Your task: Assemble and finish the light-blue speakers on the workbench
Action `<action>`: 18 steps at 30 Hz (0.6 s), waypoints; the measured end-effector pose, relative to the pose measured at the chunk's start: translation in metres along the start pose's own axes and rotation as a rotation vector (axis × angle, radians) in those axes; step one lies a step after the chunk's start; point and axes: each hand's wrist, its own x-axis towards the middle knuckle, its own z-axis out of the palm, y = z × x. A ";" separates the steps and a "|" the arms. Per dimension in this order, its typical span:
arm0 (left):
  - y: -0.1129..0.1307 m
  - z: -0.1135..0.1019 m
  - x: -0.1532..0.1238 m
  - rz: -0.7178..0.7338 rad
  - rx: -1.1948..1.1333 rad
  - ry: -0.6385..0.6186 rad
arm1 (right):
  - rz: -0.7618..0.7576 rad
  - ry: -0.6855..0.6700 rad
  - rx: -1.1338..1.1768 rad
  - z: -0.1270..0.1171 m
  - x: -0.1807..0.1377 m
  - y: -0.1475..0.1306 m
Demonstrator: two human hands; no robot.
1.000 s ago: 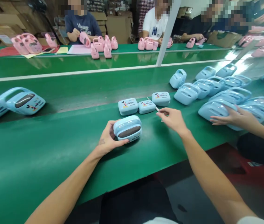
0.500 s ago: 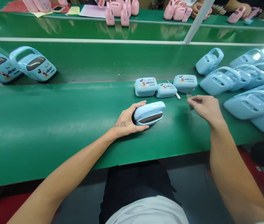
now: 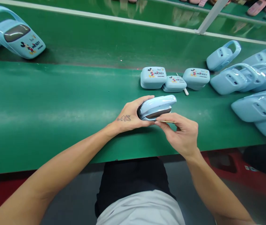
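Note:
My left hand [image 3: 131, 114] is wrapped round a light-blue power bank [image 3: 157, 103] with a loop handle and a dark glossy window, tilted on its side over the green bench. My right hand [image 3: 182, 131] pinches a thin yellowish strip [image 3: 168, 121] between thumb and fingers. The fingertips and the strip's end are at the lower edge of the power bank, by the dark window. What exactly the strip is, I cannot make out. Just beyond stand a blue Mickey-printed case [image 3: 153, 78], a smaller one [image 3: 174, 83] and another [image 3: 196, 78].
Several blue power banks [image 3: 230, 79] with sockets lie grouped at the right. Another with a Mickey print [image 3: 25, 40] lies at the far left. A white stick [image 3: 186, 92] pokes out between the cases. A pale post [image 3: 211, 17] rises from the rail behind.
My right hand has come left from beside the cases to the power bank, bringing the thin strip. My left hand keeps hold of the power bank. The camera view has shifted and tilted.

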 end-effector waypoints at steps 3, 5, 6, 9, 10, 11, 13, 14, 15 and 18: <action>0.000 0.001 0.000 0.004 0.002 -0.002 | -0.091 0.026 -0.112 0.005 0.002 0.001; 0.001 0.001 0.000 0.002 0.004 -0.005 | -0.126 0.038 -0.153 0.007 0.002 0.000; 0.001 0.001 0.000 0.002 0.007 -0.007 | -0.137 0.046 -0.166 0.008 0.002 0.000; 0.001 0.000 0.000 0.010 0.011 -0.012 | -0.157 0.059 -0.180 0.010 0.001 -0.001; 0.001 0.000 0.000 0.015 0.009 -0.013 | -0.161 0.060 -0.183 0.010 0.001 -0.001; 0.001 0.000 0.000 0.019 0.007 -0.013 | -0.164 0.058 -0.188 0.011 0.001 -0.001; 0.001 0.001 0.000 0.023 0.004 -0.009 | -0.173 0.057 -0.201 0.011 0.001 -0.001; 0.001 0.001 0.000 0.021 0.004 -0.007 | -0.178 0.057 -0.206 0.011 0.001 -0.001; 0.001 0.002 0.000 0.017 0.004 -0.007 | -0.184 0.057 -0.207 0.011 0.001 -0.002; 0.000 0.003 -0.001 0.010 0.000 -0.004 | -0.198 0.040 -0.213 0.011 0.002 -0.003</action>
